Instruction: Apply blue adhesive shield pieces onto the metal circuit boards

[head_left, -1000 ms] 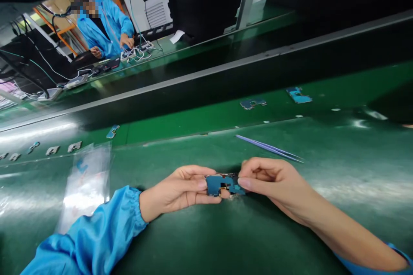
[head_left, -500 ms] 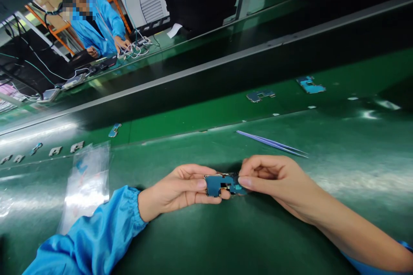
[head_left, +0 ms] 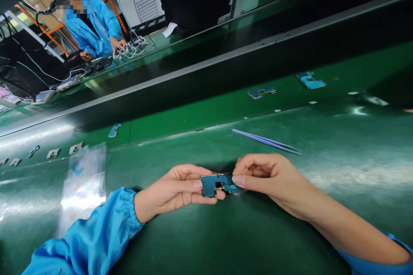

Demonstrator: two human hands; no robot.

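A small blue circuit board (head_left: 209,185) with a notch in its lower edge is held level above the green bench. My left hand (head_left: 180,188) grips its left end, thumb on top and fingers beneath. The thumb and forefinger of my right hand (head_left: 261,174) are closed on the right end, where a dark piece shows by the fingertips; its exact shape is hidden. Purple tweezers (head_left: 266,142) lie on the bench just beyond my right hand.
Clear plastic bags (head_left: 84,184) lie by my left sleeve. Farther off, on the green strip, are a blue board (head_left: 311,80), a darker board (head_left: 261,92), a small board (head_left: 114,130) and several metal pieces (head_left: 76,148). A co-worker (head_left: 93,21) in blue sits across, near cables.
Both hands and the board sit slightly farther left in view, as does most of the scene, so the camera has shifted a little. The grip on the board looks the same.
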